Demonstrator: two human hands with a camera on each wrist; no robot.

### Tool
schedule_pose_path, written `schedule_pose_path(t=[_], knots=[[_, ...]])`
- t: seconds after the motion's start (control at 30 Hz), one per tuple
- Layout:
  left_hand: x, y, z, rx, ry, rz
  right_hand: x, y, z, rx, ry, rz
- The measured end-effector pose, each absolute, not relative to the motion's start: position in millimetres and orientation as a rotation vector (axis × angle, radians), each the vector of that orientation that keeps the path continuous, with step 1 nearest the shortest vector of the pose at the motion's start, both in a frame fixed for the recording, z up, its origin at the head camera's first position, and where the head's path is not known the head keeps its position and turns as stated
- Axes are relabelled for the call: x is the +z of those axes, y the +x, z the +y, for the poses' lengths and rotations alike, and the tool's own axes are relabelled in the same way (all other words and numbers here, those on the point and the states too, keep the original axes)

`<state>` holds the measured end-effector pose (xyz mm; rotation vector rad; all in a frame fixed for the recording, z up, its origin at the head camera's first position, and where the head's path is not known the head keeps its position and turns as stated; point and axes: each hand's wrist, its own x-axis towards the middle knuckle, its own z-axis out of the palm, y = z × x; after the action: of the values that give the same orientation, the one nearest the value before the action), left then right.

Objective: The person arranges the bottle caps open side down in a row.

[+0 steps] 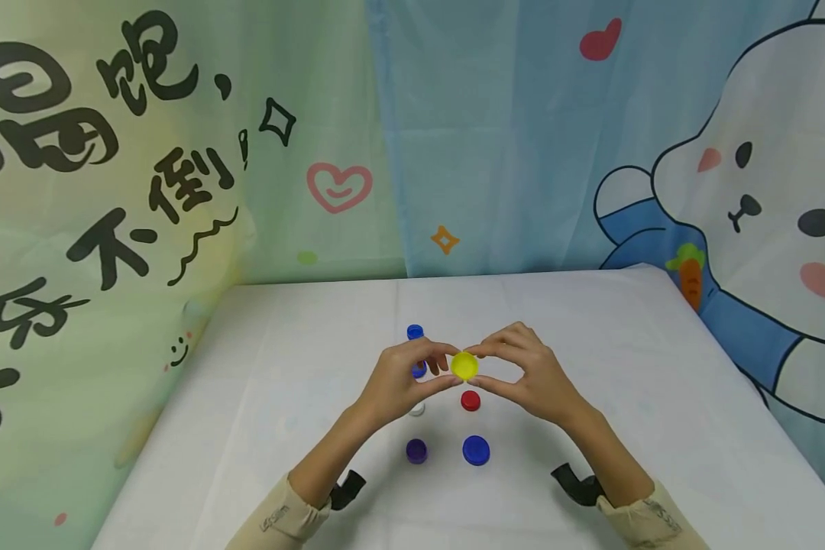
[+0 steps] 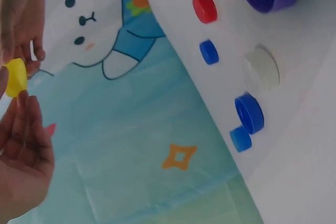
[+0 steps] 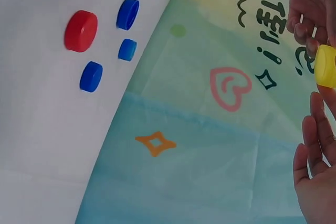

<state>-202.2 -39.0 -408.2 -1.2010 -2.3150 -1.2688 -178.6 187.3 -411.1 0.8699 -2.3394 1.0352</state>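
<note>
A yellow bottle cap [image 1: 464, 366] is held up over the table between both hands. My left hand [image 1: 412, 374] pinches its left edge with thumb and forefinger. On the opposite edge, the thumb and forefinger of my right hand [image 1: 529, 374] grip it too. Both wrist views catch the yellow cap at their outer border, with fingertips around it. Just below it in the head view lies a red cap [image 1: 470, 400]. Behind the left fingers, a blue cap [image 1: 418, 372] and a white cap [image 1: 417, 410] are partly covered.
Nearer the front, a purple cap [image 1: 416, 451] and a large blue cap [image 1: 477, 450] lie on the white table [image 1: 302, 367]. Another blue cap [image 1: 415, 331] is farther back. A small blue cap [image 2: 209, 52] shows beside the red one in the left wrist view. A printed curtain [image 1: 467, 137] hangs behind.
</note>
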Motion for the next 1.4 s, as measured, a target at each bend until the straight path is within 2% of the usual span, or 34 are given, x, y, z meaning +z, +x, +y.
schedule_pose_path(t=[0.13,0.4,0.87,1.07,1.4], knots=[[-410,-199,-38,-1.500,-1.088,-2.417,-414,-175,188,1.012,0.849,-2.335],[-417,-197,-35,-2.082,-0.627,-2.715,-417,-172,188,1.018,0.836,-2.344],[-418,-196,-30,-2.116,-0.435,-2.758,-423,-173,185,1.030,0.833,-2.354],[-420,-196,-31,-2.004,-0.488,-2.719,-425,-173,185,1.065,0.779,-2.421],[-424,-197,-35,-1.463,-0.878,-2.401,-428,-173,184,1.308,0.644,-2.568]])
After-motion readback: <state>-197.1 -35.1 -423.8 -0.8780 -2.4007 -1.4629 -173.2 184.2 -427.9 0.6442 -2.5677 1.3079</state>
